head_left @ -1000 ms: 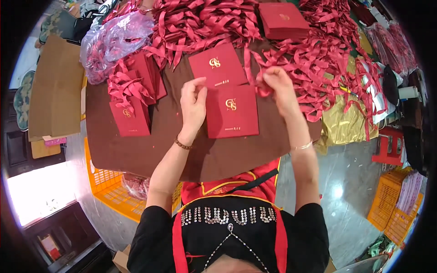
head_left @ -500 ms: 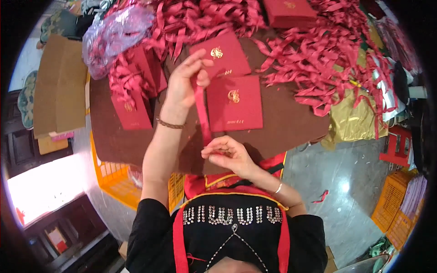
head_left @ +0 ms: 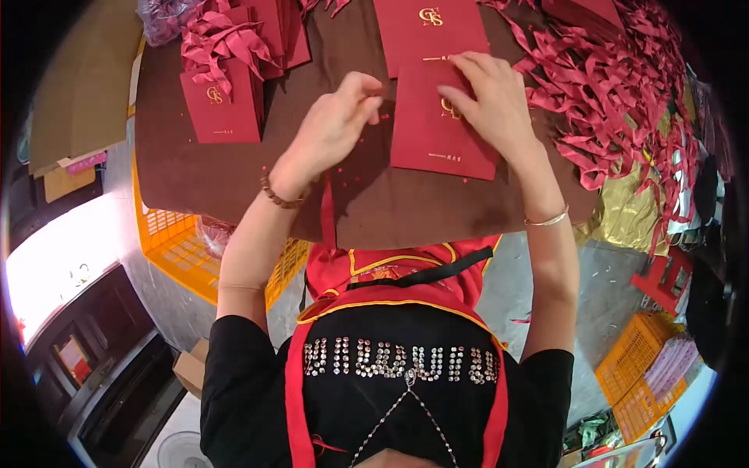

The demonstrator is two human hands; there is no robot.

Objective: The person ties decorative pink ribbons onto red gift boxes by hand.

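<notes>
On the brown-covered table, a flat red paper gift bag [head_left: 433,140] with gold printing lies in front of me. My right hand [head_left: 497,101] rests on its upper right part, fingers stretched out near the top edge and thumb apart. A second flat red gift bag [head_left: 449,35] lies just beyond. To the left of the bags is my left hand [head_left: 335,125], raised above the table with its fingers curled in. A red ribbon [head_left: 328,214] hangs below my left wrist over the table's front edge; its upper end is hidden behind the hand.
Red bags with ribbon handles [head_left: 222,109] stand at the left. A large heap of red ribbons [head_left: 593,86] covers the right side, beside gold wrapping [head_left: 628,207]. An orange crate [head_left: 183,249] is below the table's left edge; another orange crate [head_left: 636,351] stands at the right.
My right hand has let go of the ribbon's lower end and moved up and right onto the nearer bag. My left hand has come lower in view, and the view itself has shifted.
</notes>
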